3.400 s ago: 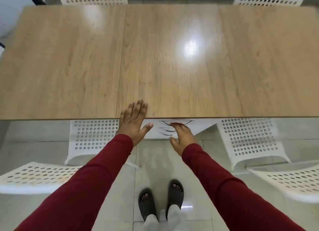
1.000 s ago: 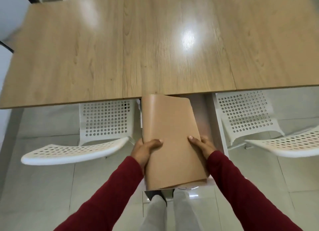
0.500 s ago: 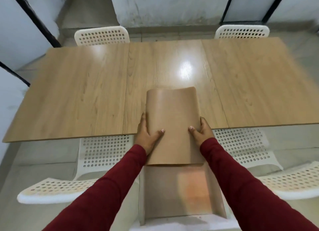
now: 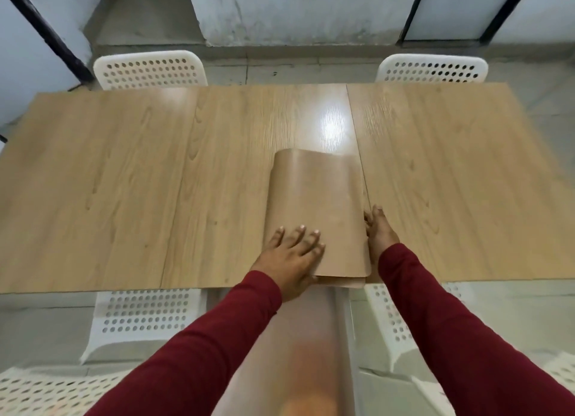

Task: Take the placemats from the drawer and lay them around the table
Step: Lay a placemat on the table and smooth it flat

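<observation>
A stack of tan placemats (image 4: 317, 198) lies on the wooden table (image 4: 124, 182) near its front edge, slightly bowed, its near end just over the edge. My left hand (image 4: 292, 257) rests flat on the stack's near left corner with straight fingers. My right hand (image 4: 381, 232) touches the stack's right edge, fingers pointing away from me along it. Below the table edge the open drawer (image 4: 295, 353) shows as a blurred tan surface between my sleeves.
Two white perforated chairs (image 4: 149, 70) (image 4: 432, 70) stand at the far side of the table. More white chairs (image 4: 140, 316) (image 4: 392, 316) sit on my side, left and right of the drawer. A grey wall and dark window frames lie beyond.
The placemat stack came out of the drawer and moved forward onto the table. My left hand went from gripping its edge to lying flat on top; my right hand slid along its right side.
</observation>
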